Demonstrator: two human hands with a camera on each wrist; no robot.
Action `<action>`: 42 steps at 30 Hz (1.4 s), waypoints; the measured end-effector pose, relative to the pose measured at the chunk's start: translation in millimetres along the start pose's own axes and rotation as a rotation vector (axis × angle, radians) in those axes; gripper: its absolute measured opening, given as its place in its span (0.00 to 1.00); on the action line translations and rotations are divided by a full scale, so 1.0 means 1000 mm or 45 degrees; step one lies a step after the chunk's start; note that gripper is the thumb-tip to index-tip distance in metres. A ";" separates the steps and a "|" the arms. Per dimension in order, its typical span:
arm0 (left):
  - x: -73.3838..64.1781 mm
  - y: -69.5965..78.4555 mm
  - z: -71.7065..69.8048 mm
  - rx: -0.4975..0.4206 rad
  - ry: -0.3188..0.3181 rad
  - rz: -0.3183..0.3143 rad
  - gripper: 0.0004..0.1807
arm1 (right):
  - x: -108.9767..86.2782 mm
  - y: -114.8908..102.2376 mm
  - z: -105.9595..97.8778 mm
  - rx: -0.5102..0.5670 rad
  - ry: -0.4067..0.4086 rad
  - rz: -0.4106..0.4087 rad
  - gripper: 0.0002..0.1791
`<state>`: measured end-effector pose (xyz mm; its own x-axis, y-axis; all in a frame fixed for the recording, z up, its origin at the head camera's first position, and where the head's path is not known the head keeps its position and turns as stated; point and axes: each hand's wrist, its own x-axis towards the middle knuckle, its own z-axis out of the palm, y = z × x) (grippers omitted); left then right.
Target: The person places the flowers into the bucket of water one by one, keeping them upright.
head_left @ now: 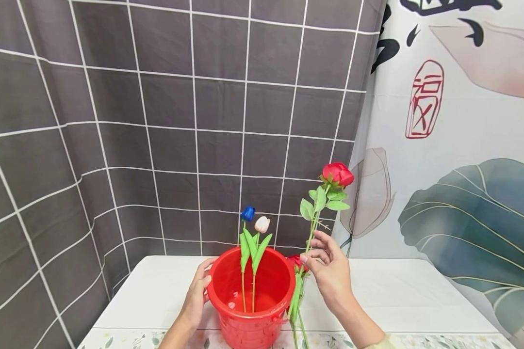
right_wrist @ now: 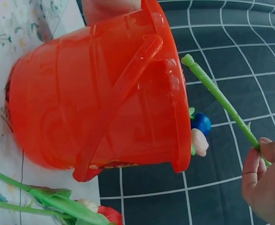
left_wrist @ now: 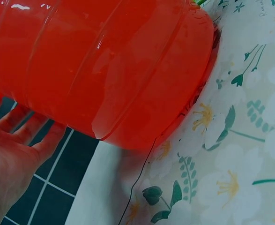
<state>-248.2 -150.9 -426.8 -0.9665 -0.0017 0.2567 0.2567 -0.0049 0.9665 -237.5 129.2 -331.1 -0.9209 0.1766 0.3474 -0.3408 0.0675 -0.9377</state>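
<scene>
A red bucket [head_left: 253, 325] stands upright on the table's front part. Inside it are a blue tulip [head_left: 247, 213] and a pale pink tulip [head_left: 262, 224], their green stems leaning up past the rim. My left hand [head_left: 195, 296] rests against the bucket's left side near the rim; in the left wrist view its fingers [left_wrist: 50, 140] lie fairly straight along the wall. A red rose [head_left: 338, 174] with green leaves is held upright by my right hand [head_left: 332, 271], which pinches the stem. In the right wrist view the cut end of the rose stem [right_wrist: 207, 83] sits just beyond the bucket's rim.
More flowers lie on the table right of the bucket, among them a red bloom [head_left: 298, 261] and green stems [head_left: 295, 305]. The bucket's handle [right_wrist: 118, 101] hangs down its side. A white table [head_left: 397, 295] with a floral front strip meets a dark gridded curtain [head_left: 157, 145] behind.
</scene>
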 end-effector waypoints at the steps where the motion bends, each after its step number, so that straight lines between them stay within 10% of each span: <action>1: 0.000 0.000 0.000 0.000 0.000 0.002 0.27 | 0.001 -0.001 0.001 -0.006 0.006 -0.007 0.32; 42: 0.001 -0.002 -0.002 -0.003 -0.006 0.002 0.27 | 0.014 0.007 0.033 -0.043 -0.008 -0.229 0.33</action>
<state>-250.1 -152.6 -428.7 -0.9660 0.0031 0.2584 0.2583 -0.0071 0.9660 -259.3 99.7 -332.3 -0.8469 0.1528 0.5093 -0.4935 0.1306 -0.8599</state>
